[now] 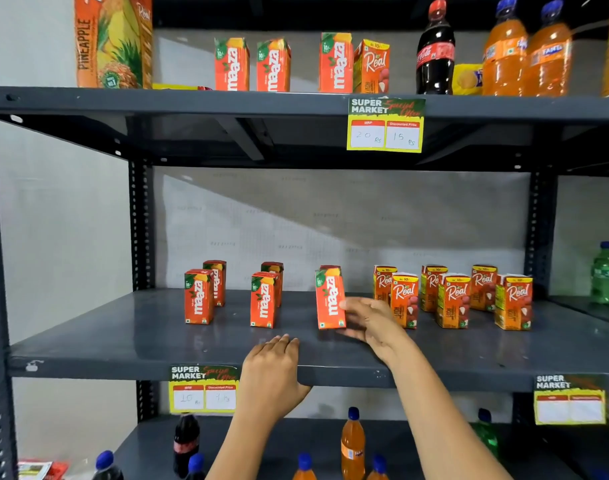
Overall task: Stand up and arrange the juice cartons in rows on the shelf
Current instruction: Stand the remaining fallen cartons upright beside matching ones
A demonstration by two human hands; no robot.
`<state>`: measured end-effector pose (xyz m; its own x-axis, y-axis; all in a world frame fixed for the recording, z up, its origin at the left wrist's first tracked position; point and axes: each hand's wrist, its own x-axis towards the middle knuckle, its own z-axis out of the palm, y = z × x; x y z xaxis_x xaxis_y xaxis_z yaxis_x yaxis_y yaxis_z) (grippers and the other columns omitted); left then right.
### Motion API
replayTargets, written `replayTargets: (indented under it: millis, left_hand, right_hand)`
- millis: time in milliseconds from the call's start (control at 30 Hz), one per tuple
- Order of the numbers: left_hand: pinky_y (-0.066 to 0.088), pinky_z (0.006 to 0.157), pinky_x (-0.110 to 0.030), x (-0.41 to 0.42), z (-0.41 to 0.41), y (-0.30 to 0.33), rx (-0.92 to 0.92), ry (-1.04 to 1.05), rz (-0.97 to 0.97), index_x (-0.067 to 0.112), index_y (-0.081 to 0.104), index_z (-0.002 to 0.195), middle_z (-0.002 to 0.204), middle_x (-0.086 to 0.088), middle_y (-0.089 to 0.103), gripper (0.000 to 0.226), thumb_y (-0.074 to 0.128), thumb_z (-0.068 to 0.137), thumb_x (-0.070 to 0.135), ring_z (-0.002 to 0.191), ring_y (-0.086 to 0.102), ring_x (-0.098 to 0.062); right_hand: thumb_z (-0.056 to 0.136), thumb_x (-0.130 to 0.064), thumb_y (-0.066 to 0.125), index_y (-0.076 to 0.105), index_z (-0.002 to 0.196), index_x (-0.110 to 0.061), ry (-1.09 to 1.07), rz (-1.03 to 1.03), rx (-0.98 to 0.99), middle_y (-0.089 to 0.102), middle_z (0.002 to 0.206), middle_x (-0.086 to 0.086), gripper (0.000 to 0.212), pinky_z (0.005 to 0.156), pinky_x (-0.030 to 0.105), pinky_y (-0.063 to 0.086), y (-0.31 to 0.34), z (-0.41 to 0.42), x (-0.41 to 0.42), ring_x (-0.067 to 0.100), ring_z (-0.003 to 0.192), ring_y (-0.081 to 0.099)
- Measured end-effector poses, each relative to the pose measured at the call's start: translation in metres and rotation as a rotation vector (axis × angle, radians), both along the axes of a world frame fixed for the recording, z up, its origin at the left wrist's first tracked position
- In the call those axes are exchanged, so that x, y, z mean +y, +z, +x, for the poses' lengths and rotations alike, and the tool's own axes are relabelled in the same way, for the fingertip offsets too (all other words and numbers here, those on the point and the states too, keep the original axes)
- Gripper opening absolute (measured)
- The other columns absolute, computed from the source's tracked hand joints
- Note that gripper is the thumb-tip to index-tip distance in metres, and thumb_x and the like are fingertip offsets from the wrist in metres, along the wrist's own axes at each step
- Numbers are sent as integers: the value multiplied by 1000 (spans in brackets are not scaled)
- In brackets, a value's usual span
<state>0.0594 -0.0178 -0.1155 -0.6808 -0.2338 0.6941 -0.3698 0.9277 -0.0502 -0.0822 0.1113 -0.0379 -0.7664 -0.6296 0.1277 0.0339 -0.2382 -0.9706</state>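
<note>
On the middle shelf (123, 344) small orange Maaza cartons stand upright in pairs, front and back: one pair at the left (198, 296), one in the middle (263, 300). My right hand (367, 322) grips a third front Maaza carton (329, 298), which stands slightly tilted in front of another carton. To the right, several Real cartons (453, 301) stand upright in two rows. My left hand (272, 367) rests over the shelf's front edge, holding the ledge, no carton in it.
The top shelf (192, 102) carries more Maaza and Real cartons, a large pineapple carton (112, 39), a cola bottle (434, 50) and orange soda bottles. Bottles stand on the lower shelf. Yellow price tags (385, 124) hang from the shelf edges. A green bottle (606, 275) stands at far right.
</note>
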Motion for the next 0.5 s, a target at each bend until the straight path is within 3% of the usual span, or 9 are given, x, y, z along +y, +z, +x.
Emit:
replayTargets:
  millis: [167, 500]
  left_hand:
    - [57, 73, -37, -1, -2, -1, 22, 1, -9, 13, 77, 90, 92, -6, 76, 56, 77, 46, 47, 82, 73, -22]
    - [57, 70, -36, -2, -4, -4, 88, -36, -21, 12, 78, 86, 89, -8, 76, 57, 79, 38, 43, 78, 73, -23]
  right_hand:
    - [90, -8, 61, 65, 101, -13, 14, -309, -17, 73, 100, 9, 12, 64, 28, 60, -4, 16, 12, 20, 92, 70]
    - [92, -13, 59, 64, 106, -14, -20, -335, -2, 73, 105, 7, 15, 74, 33, 61, -11, 17, 16, 21, 101, 69]
